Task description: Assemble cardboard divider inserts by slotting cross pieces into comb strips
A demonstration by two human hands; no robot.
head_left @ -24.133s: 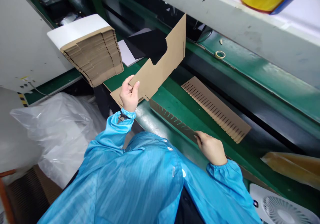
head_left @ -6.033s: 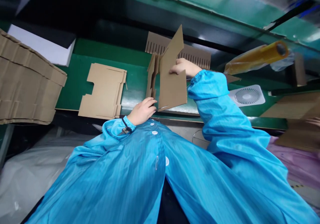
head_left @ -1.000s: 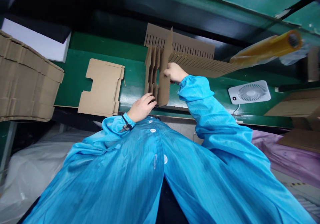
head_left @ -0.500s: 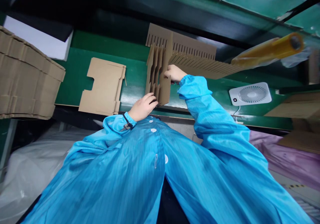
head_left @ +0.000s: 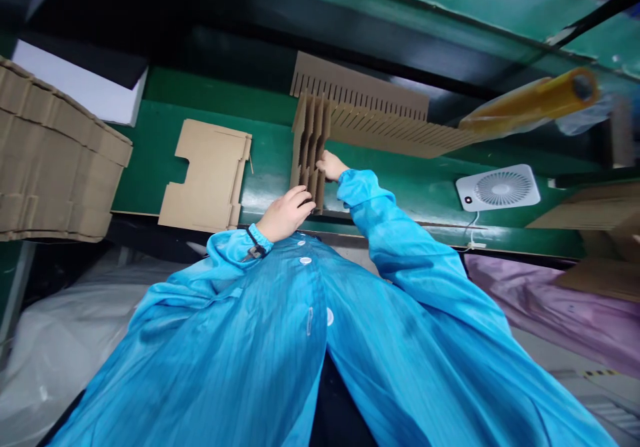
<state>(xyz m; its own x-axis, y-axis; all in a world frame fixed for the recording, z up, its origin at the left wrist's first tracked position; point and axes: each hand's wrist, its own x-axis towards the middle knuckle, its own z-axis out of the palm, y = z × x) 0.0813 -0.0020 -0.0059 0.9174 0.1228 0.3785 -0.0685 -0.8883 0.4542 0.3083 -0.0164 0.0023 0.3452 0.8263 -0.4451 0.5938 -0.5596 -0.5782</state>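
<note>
Several upright cardboard dividers [head_left: 309, 127] stand side by side at the left end of two long slotted cardboard strips. The rear slotted strip [head_left: 360, 86] stands up with a row of slits, and the nearer slotted strip [head_left: 395, 127] runs off to the right. My right hand [head_left: 331, 166] has its fingers closed on the outer right divider, near its middle. At the near end of the dividers, my left hand [head_left: 287, 214] curls its fingers against their lower edges; its fingertips are partly hidden.
Flat notched cardboard sheets [head_left: 205, 174] lie left on the green table [head_left: 265, 147]. A large cardboard stack [head_left: 55, 157] stands far left. To the right are a white fan [head_left: 500, 188] with a cable and a yellow roll [head_left: 565, 97] in plastic wrap.
The right-hand divider has gone from standing tall to sitting level with the others, closer to them. My right hand has moved left and toward me with it. My left hand stays put.
</note>
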